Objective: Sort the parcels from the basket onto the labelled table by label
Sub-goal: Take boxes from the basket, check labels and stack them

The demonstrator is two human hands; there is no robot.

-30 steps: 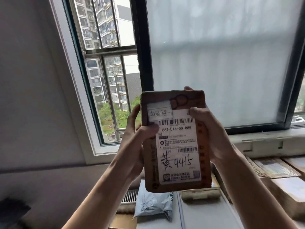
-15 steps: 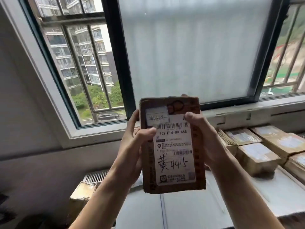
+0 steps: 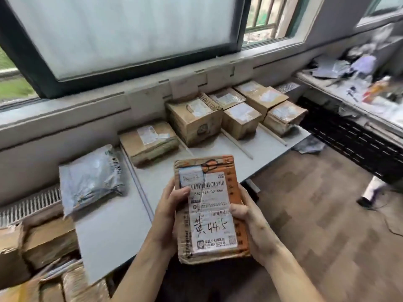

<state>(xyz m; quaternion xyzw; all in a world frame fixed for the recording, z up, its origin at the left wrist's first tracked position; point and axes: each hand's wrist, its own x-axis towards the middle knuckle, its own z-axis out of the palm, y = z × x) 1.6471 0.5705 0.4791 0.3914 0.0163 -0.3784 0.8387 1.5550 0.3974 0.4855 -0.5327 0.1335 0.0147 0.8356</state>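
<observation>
I hold a flat brown cardboard parcel (image 3: 210,209) with a white shipping label facing me, in front of the grey sorting table (image 3: 113,232). My left hand (image 3: 168,216) grips its left edge, thumb on the label. My right hand (image 3: 250,223) grips its right edge, thumb on the label's side. On the table lie a grey plastic mailer bag (image 3: 91,177) at the left, a flat brown box (image 3: 148,142) behind my parcel, and several brown boxes (image 3: 235,112) in a row at the back right. The basket is not in view.
Thin strips divide the tabletop into sections. Worn cardboard boxes (image 3: 43,243) are stacked at the lower left beside the table. A window sill (image 3: 65,110) runs behind. A cluttered bench (image 3: 359,83) and a dark radiator grille (image 3: 349,138) stand at the right, with wooden floor between.
The view has swung down and right from the window to the table. The parcel has come lower, toward my body, still gripped by both hands.
</observation>
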